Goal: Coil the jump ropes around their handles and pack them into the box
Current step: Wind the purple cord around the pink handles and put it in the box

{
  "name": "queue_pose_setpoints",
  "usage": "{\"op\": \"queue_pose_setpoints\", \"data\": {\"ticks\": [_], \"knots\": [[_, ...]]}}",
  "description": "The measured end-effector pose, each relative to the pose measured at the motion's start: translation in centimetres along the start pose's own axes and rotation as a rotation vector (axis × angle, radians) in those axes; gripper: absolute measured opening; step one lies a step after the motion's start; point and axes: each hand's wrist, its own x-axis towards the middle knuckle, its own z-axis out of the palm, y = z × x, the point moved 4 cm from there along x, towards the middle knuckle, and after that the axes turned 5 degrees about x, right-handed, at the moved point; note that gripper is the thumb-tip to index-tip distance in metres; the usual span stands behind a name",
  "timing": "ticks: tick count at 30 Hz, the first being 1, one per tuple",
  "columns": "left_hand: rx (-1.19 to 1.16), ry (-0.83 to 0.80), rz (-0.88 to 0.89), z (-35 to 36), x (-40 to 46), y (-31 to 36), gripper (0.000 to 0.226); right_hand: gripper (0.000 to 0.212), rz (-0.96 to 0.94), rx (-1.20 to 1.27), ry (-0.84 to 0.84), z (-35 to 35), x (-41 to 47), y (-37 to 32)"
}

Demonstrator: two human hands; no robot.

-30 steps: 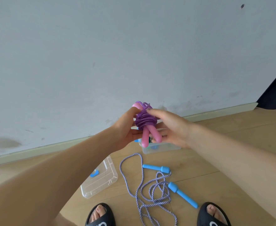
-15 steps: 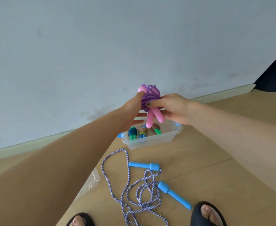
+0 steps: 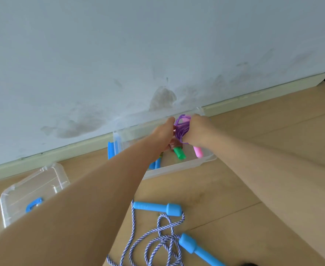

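Note:
A jump rope with pink handles and purple cord coiled around them (image 3: 181,129) hangs just inside the clear plastic box (image 3: 177,168) by the wall. My left hand (image 3: 164,132) and my right hand (image 3: 197,130) both grip this bundle from either side. One pink handle end (image 3: 197,152) pokes down into the box. Inside lie other coiled ropes, one with a green handle (image 3: 179,153). An uncoiled rope with blue handles (image 3: 157,207) and a blue-white cord (image 3: 157,244) lies loose on the floor nearer to me.
The box's clear lid (image 3: 33,192) with a blue latch lies on the wooden floor at the left. A pale wall and baseboard (image 3: 61,152) run directly behind the box.
Both hands have carried the pink and purple bundle forward and down, from above the box to just inside it. The view has closed in on the box.

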Motion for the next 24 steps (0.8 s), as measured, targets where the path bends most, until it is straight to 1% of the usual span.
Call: {"op": "queue_pose_setpoints", "data": {"ticks": [3,5,7,9,10,11,13,15,16,17,20,21,24], "knots": [[-0.013,0.015,0.017,0.6,2.1,-1.2,0.042,0.029,-0.013,-0.071,0.047,1.8,2.0,0.7],[0.050,0.018,0.028,0.8,2.9,-1.9,0.045,0.026,-0.041,-0.131,0.069,2.8,2.5,0.9],[0.158,0.027,0.019,1.0,3.5,-2.8,0.058,0.024,-0.061,-0.205,0.066,3.9,2.5,0.9],[0.213,0.020,0.002,1.2,4.7,-4.0,0.077,0.028,-0.052,-0.285,0.068,4.9,2.7,0.9],[0.250,0.015,0.007,1.2,5.2,-4.4,0.081,0.031,-0.041,-0.330,0.072,5.3,2.8,1.0],[0.289,0.017,0.013,1.2,5.3,-4.4,0.081,0.034,-0.034,-0.378,0.067,5.7,3.0,1.1],[0.363,0.018,0.053,1.0,4.1,-3.7,0.069,0.035,-0.064,-0.521,0.023,6.6,3.3,1.2],[0.465,0.020,0.091,0.8,3.1,-3.3,0.056,0.040,-0.090,-0.650,0.046,6.9,3.2,1.5],[0.513,0.023,0.098,0.6,3.0,-3.5,0.053,0.044,-0.090,-0.683,0.067,6.9,3.2,1.6],[0.553,0.022,0.106,0.6,2.9,-3.6,0.052,0.047,-0.091,-0.679,0.077,6.9,3.4,1.7],[0.617,0.034,0.123,0.8,2.6,-3.7,0.055,0.047,-0.098,-0.600,-0.014,6.8,3.4,1.5],[0.623,0.041,0.116,0.9,2.6,-3.7,0.057,0.045,-0.103,-0.623,-0.004,6.8,3.4,1.3],[0.648,0.040,0.118,0.9,2.2,-3.6,0.054,0.046,-0.116,-0.831,0.052,6.7,3.2,0.5]]}}
